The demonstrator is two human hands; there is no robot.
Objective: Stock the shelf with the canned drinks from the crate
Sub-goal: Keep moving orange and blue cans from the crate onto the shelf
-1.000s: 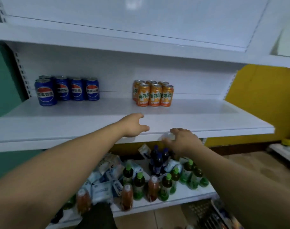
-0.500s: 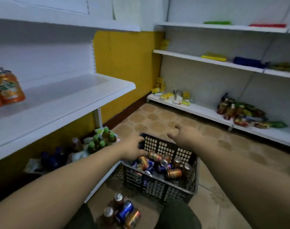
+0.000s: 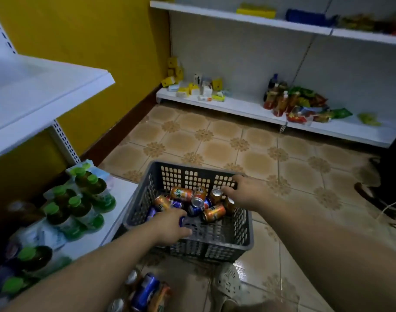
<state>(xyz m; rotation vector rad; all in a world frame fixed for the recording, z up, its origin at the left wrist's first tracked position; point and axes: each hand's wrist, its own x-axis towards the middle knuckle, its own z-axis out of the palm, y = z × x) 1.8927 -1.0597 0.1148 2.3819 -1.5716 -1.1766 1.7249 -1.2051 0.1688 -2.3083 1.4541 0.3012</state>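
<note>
White shelf, left edge of view: the visible end of its top board is bare. Lower board beneath: green-capped bottles, most upright, crowded to the front edge. Floor cans, near bottom edge: a blue one on its side, long axis running up and right toward the crate. Left hand: lowered into the crate's near left corner, fingers curled over a sliver of blue; whether it grips a can cannot be told. Grey crate: on the tiled floor, just beside the lower board's corner. Canned drinks: orange and blue, heaped at the far side, mostly lying flat at mixed angles; one stands with its silver top up. Right hand: at the far right corner, fingers loosely extended over the cans, holding nothing visible.
</note>
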